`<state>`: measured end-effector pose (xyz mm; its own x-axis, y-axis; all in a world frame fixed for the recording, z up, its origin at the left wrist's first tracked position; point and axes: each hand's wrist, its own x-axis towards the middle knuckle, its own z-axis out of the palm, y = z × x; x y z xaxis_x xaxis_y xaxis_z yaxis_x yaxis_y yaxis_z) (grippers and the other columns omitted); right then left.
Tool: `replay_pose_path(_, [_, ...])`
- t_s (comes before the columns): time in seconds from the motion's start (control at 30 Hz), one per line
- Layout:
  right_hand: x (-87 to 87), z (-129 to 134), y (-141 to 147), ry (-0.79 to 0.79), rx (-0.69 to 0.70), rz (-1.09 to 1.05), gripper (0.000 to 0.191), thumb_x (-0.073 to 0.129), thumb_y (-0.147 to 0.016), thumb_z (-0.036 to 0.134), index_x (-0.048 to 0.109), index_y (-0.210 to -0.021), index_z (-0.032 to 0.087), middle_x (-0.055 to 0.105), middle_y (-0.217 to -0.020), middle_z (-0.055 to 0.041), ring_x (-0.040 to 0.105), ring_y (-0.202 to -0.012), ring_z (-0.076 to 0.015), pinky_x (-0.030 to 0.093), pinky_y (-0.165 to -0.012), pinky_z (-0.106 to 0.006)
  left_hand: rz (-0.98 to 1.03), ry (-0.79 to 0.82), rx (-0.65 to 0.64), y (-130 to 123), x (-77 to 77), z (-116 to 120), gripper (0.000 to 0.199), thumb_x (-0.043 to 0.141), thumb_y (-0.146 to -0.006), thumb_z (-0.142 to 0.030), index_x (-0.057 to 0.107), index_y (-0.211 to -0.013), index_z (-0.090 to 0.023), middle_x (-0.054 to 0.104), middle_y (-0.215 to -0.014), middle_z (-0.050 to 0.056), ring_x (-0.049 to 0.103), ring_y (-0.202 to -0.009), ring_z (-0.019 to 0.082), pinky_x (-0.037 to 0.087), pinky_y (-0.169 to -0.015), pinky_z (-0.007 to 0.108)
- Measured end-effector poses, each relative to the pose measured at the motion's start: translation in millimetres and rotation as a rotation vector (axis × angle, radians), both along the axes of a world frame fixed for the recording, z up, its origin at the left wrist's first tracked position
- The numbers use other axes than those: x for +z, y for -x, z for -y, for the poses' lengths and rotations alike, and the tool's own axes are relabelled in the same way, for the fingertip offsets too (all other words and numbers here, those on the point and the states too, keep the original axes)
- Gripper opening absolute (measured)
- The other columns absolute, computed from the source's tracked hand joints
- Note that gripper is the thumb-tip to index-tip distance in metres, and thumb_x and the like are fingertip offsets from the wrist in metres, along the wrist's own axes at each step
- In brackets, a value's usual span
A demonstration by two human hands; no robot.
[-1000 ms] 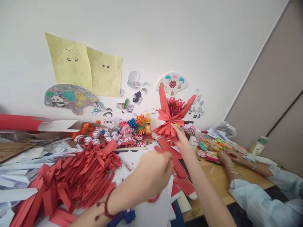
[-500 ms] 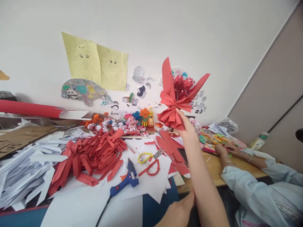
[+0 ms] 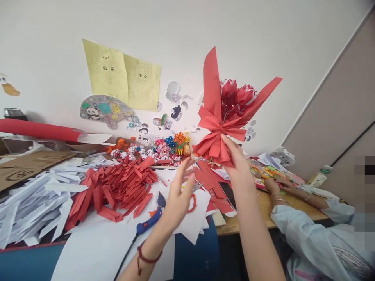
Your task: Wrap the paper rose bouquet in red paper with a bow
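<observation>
My right hand point(image 3: 236, 154) is wrapped round the gathered base of a paper flower bouquet point(image 3: 221, 136), held up in front of the wall. Red flowers with white edges stand inside its tall red paper wrapping. My left hand point(image 3: 181, 195), wearing a dark red cord on the wrist, is raised over the table with its fingers apart and nothing in them. Below it, partly covered, lie a blue glue gun point(image 3: 152, 216) and a pair of scissors point(image 3: 191, 203), whose yellow handle is hidden behind the hand.
Folded red paper strips point(image 3: 117, 191) and white strips point(image 3: 32, 207) are heaped at the left. A red paper roll point(image 3: 38, 129) lies behind them. Small flower crafts point(image 3: 164, 148) line the wall. A phone point(image 3: 227, 193) rests at the right, near a co-worker's hands point(image 3: 275, 186).
My left hand has risen from the bottom edge beside my right forearm to above the glue gun. The bouquet is nearer and larger, still in my right hand.
</observation>
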<state>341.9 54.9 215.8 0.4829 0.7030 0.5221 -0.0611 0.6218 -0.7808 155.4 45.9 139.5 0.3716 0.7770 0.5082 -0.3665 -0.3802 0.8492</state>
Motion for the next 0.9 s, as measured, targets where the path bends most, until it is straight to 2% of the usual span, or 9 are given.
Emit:
replay_pose_path(0.07, [-12.6,-4.7,1.7,0.008,-0.011,-0.009,0.023,0.082,-0.074,0.035,0.073,-0.09,0.022,0.076,-0.097,-0.0017,0.073,-0.088,-0.0171,0.06,-0.082,-0.027,0.076,0.032,0.023,0.2,13.0,-21.6,0.045,0.044,-0.101,-0.037,0.046,-0.144,-0.023,0.052,-0.147,0.01,0.051,-0.134,0.024,0.038,-0.112,0.037])
replay_pose_path(0.13, [-29.5,-13.2,2.0,0.015,0.0,0.01,0.031,0.084,-0.071,0.033,0.072,-0.096,0.021,0.076,-0.103,-0.0036,0.073,-0.094,-0.0206,0.06,-0.087,-0.033,0.049,-0.001,-0.014,-2.9,23.4,-43.2,0.044,0.044,-0.101,-0.04,0.052,-0.139,-0.02,0.058,-0.142,0.01,0.047,-0.137,0.023,0.035,-0.115,0.036])
replay_pose_path(0.23, [-58.8,-31.0,-0.9,0.025,-0.002,0.055,0.036,0.087,-0.066,0.028,0.072,-0.099,0.022,0.076,-0.104,-0.0033,0.072,-0.095,-0.0204,0.058,-0.091,-0.035,-0.091,-0.124,-0.118,-14.4,25.6,-74.9,0.042,0.049,-0.098,-0.042,0.06,-0.131,-0.017,0.064,-0.134,0.011,0.054,-0.13,0.026,0.04,-0.111,0.038])
replay_pose_path(0.3, [-79.0,-45.5,-5.1,0.04,-0.008,0.099,0.038,0.089,-0.062,0.026,0.072,-0.096,0.023,0.076,-0.099,-0.0025,0.072,-0.091,-0.0195,0.057,-0.089,-0.033,-0.186,-0.177,-0.153,-25.2,15.3,-94.9,0.043,0.053,-0.095,-0.043,0.062,-0.127,-0.016,0.068,-0.126,0.012,0.06,-0.118,0.027,0.048,-0.1,0.038])
replay_pose_path(0.37, [-99.1,-61.5,-10.5,0.057,-0.003,0.133,0.039,0.09,-0.06,0.026,0.071,-0.094,0.024,0.076,-0.098,-0.0025,0.072,-0.092,-0.0207,0.058,-0.085,-0.033,-0.227,-0.179,-0.11,-36.0,-2.3,-113.8,0.043,0.058,-0.092,-0.042,0.062,-0.123,-0.011,0.068,-0.123,0.015,0.063,-0.112,0.028,0.051,-0.094,0.037])
replay_pose_path(0.5, [-140.8,-95.7,-22.0,0.116,-0.018,0.165,0.035,0.089,-0.059,0.03,0.071,-0.088,0.022,0.077,-0.091,-0.0045,0.072,-0.085,-0.0227,0.058,-0.078,-0.034,-0.311,-0.195,-0.039,-51.3,-42.7,-150.0,0.041,0.057,-0.092,-0.036,0.062,-0.122,-0.01,0.067,-0.128,0.015,0.062,-0.115,0.027,0.048,-0.1,0.037])
replay_pose_path(0.6, [-170.6,-118.1,-27.7,0.17,0.016,0.186,0.034,0.089,-0.058,0.035,0.072,-0.084,0.019,0.077,-0.088,-0.007,0.071,-0.079,-0.0248,0.057,-0.072,-0.035,-0.401,-0.208,-0.005,-55.2,-65.5,-174.5,0.037,0.06,-0.089,-0.033,0.065,-0.119,-0.013,0.068,-0.126,0.013,0.063,-0.114,0.027,0.048,-0.101,0.038])
replay_pose_path(0.73, [-196.7,-138.4,-28.3,0.212,0.053,0.21,0.032,0.085,-0.062,0.04,0.072,-0.081,0.019,0.077,-0.083,-0.0073,0.07,-0.077,-0.0257,0.057,-0.069,-0.036,-0.547,-0.224,0.035,-49.4,-79.6,-195.8,0.033,0.064,-0.085,-0.03,0.067,-0.114,-0.015,0.072,-0.12,0.01,0.066,-0.108,0.027,0.052,-0.097,0.038])
replay_pose_path(0.9, [-206.6,-152.6,-25.1,0.244,0.132,0.272,0.036,0.086,-0.059,0.042,0.073,-0.083,0.018,0.077,-0.084,-0.0078,0.07,-0.077,-0.026,0.057,-0.07,-0.036,-0.716,-0.263,0.085,-34.6,-81.4,-201.8,0.029,0.06,-0.091,-0.03,0.065,-0.118,-0.017,0.07,-0.12,0.01,0.066,-0.109,0.024,0.051,-0.098,0.038])
